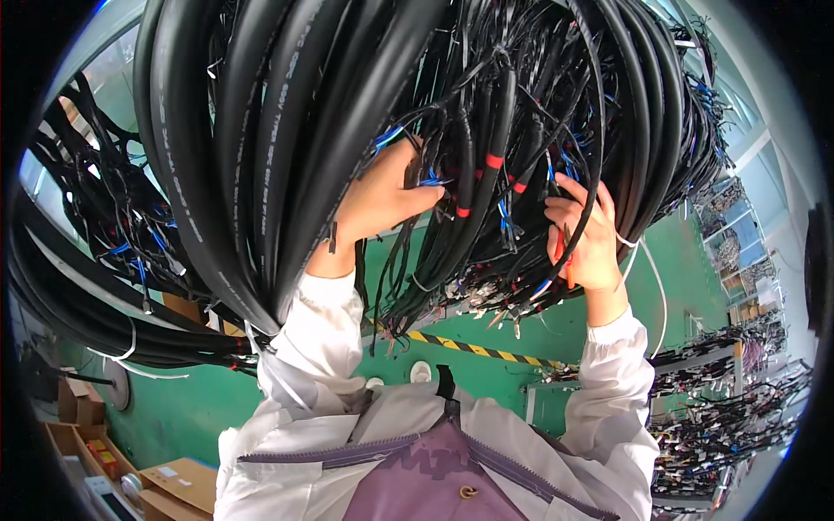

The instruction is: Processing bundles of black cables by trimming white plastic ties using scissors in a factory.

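Note:
Thick black cables (300, 130) hang in large loops in front of me, with many thin black wires between them. My left hand (380, 195) reaches in at the middle, its fingers closed around thin wires with blue ends (430, 180). Its fingertips are partly hidden behind the wires. To the right, my right hand (586, 233) is curled round a small red-handled tool (570, 260), whose working end I cannot make out. A thin black cable passes in front of this hand. Between both hands hang black sleeved cable ends with red bands (494, 161).
More cable bundles (122, 217) with white ties hang at the left. Cardboard boxes (178, 486) stand at the lower left. Racks of wire harnesses (721, 391) line the right side. A yellow-and-black striped line (469, 347) crosses the green floor (400, 373).

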`<state>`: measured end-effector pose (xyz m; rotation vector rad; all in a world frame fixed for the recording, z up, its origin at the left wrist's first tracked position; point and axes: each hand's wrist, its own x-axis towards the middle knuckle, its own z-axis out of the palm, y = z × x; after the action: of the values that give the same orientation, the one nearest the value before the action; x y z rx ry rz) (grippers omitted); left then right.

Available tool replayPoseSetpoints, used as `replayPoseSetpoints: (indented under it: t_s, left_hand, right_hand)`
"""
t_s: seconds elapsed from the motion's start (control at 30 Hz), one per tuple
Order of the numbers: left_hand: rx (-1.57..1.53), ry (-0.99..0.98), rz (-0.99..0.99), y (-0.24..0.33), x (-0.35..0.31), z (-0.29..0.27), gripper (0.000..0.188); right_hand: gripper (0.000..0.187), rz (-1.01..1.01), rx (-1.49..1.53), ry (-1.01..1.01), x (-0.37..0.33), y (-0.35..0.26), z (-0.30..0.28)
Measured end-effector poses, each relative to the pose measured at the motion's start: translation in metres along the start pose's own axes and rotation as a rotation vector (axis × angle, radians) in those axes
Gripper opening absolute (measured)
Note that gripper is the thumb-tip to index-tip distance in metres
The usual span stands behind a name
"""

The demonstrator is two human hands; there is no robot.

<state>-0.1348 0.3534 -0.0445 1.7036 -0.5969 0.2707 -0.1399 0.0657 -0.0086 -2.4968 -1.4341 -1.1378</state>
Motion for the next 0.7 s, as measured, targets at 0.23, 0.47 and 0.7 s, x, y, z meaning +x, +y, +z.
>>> replayPoseSetpoints:
  t_s: [0.23,0.47,0.7]
  left_hand:
    - [-0.13,0.029,-0.199,0.026,-0.014,0.016,0.031]
    - [-0.347,0.03,-0.304,0.037,-0.024,0.017,0.02]
    - [-0.587,-0.115,-0.406,0.041,-0.028,0.007,0.027]
  right_hand:
    - [0.011,-0.211,0.154,-0.014,-0.02,-0.037,0.01]
    - [0.036,-0.144,-0.019,-0.215,0.002,-0.112,0.048]
    - [0.04,-0.091,0.042,-0.237,-0.032,-0.082,0.022]
